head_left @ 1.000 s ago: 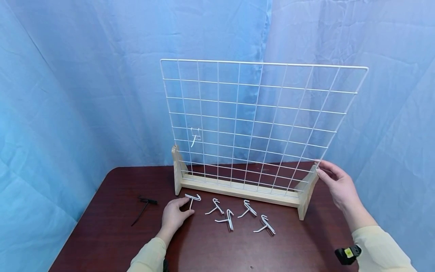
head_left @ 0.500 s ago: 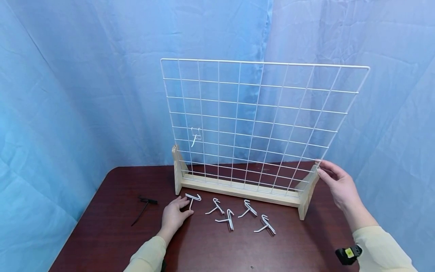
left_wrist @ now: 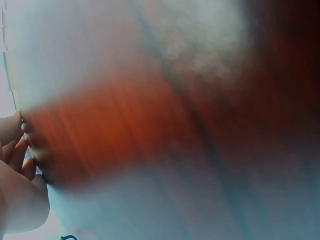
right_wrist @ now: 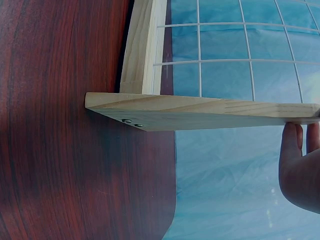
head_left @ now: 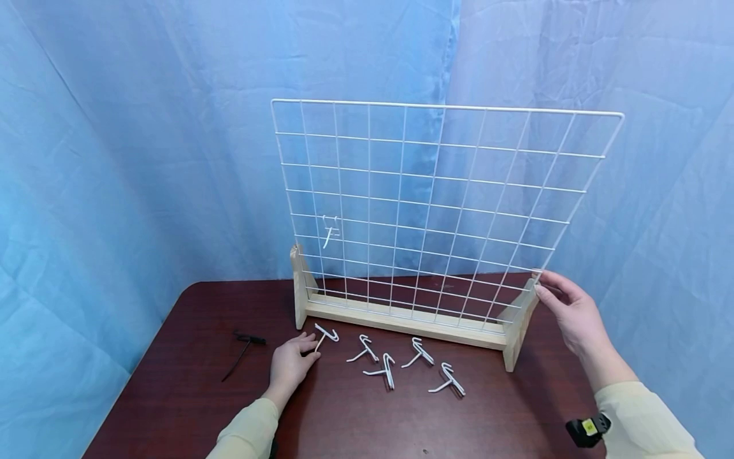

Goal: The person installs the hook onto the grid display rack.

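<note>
My left hand point(head_left: 289, 364) is low at the left on the table, its thumb and fingertips pinching the prong of a white wire display hook point(head_left: 328, 333). In the left wrist view, the fingers point(left_wrist: 17, 155) show at the left edge; the rest is blurred and the hook cannot be made out. A white wire grid panel point(head_left: 444, 108) stands upright in a wooden stand point(head_left: 401, 326). My right hand point(head_left: 573, 322) holds the top of the stand's right upright point(right_wrist: 200, 106) beside the grid's edge, thumb in front. One white hook point(head_left: 329, 231) hangs on the grid's left part.
Several loose white hooks point(head_left: 422, 352) lie on the dark red table point(head_left: 367, 421) in front of the stand. A black hook point(head_left: 248, 344) lies left of my left hand. Blue curtains point(head_left: 172, 127) surround the table's back and sides.
My left fingers have closed on the hook's prong, and the hook has turned a little. The right hand has stayed at the stand's upright.
</note>
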{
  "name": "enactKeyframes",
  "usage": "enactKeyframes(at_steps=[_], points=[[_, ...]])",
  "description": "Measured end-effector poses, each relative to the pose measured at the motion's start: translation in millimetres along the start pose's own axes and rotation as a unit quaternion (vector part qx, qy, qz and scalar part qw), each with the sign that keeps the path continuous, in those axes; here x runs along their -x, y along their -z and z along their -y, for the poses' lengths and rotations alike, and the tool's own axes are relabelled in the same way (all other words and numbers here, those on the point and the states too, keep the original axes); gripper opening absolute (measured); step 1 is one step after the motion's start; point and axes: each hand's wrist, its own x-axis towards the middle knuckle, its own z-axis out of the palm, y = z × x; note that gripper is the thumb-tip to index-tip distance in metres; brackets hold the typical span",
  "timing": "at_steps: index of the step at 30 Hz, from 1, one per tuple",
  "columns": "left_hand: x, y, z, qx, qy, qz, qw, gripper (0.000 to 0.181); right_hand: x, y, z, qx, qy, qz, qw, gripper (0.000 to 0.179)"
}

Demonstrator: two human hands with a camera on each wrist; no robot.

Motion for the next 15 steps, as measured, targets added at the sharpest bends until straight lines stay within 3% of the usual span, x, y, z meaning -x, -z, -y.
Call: enactKeyframes(at_steps=[10, 15], points=[[-0.5, 0.8, 2.4, 0.028, 0.009, -0.006, 0.9996, 0.017, 0.3, -0.3, -1.3, -0.01, 0.002, 0.001, 0.9999, 0.038], [-1.6, 2.6, 4.6, 0.04, 0.012, 0.01, 0.9991, 0.017, 0.3, -0.3, -1.1, -0.017, 0.003, 0.0, 0.9998, 0.038]])
